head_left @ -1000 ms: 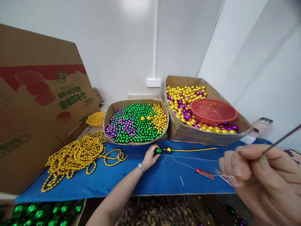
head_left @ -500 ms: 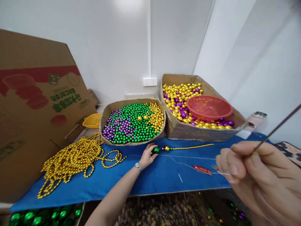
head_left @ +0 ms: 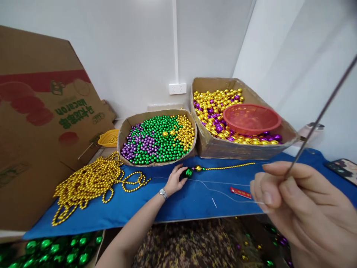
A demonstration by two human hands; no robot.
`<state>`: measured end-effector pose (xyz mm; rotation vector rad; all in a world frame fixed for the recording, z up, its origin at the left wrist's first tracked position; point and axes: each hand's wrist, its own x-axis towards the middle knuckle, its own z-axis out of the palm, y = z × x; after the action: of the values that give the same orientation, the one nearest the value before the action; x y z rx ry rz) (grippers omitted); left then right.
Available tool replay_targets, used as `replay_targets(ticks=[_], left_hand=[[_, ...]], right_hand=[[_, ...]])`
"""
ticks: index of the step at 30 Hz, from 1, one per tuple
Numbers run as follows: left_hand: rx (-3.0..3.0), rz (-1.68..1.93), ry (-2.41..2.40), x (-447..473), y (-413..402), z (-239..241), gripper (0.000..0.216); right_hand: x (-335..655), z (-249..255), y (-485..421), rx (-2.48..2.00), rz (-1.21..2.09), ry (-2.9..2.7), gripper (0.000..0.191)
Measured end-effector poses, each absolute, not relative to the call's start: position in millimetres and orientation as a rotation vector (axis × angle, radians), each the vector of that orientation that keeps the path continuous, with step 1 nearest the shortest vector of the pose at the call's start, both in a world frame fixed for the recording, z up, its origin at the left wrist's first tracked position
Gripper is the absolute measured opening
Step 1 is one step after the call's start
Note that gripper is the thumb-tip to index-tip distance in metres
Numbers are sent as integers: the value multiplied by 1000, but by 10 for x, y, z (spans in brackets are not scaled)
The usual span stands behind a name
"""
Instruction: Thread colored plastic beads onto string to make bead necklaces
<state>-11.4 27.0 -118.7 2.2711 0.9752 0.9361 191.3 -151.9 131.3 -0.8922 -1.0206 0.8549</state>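
On the blue cloth, my left hand (head_left: 175, 179), with a watch on its wrist, has its fingers curled around a large shiny green bead (head_left: 189, 172). A gold bead (head_left: 198, 168) and small beads lie just right of it, in line with a string of small gold beads (head_left: 230, 166). Close to the camera at the right, my right hand (head_left: 304, 201) pinches a long thin dark needle (head_left: 315, 123) between thumb and forefinger. White thread (head_left: 220, 182) stretches from the green bead to the right hand, and a second strand sags below it.
A carton of green, purple and gold beads (head_left: 156, 139) stands behind; right of it, a bigger carton (head_left: 240, 149) holds gold and purple beads and a red basin (head_left: 251, 119). Gold bead strands (head_left: 92, 182) lie left. A red packet (head_left: 240, 192) and phone (head_left: 344, 169) rest on the cloth.
The needle in my right hand has tilted more upright. My left hand stays at the green bead, with more of the bead showing. The whole view has shifted slightly.
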Motion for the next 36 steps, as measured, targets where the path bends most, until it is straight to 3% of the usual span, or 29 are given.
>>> replay_targets(ticks=[5, 13, 19, 25, 31, 36], left_hand=[[2292, 999, 1065, -125, 291, -1244, 32], [2331, 910, 1169, -182, 266, -1245, 38], [2384, 853, 1205, -318, 45, -1164, 43], [2427, 881, 1039, -361, -193, -832, 34], [2412, 915, 997, -361, -326, -344, 25], [2425, 1115, 1106, -423, 176, 28, 19]], right_hand=[[1811, 1366, -1546, -999, 804, -946, 11], [1788, 1363, -1534, -991, 780, -914, 10], [1939, 1050, -1432, -882, 963, -1016, 12], [1962, 669, -1224, -905, 1029, -971, 9], [1872, 455, -1108, -1060, 999, -1011, 20], [1854, 245, -1065, -1253, 923, -1161, 30]])
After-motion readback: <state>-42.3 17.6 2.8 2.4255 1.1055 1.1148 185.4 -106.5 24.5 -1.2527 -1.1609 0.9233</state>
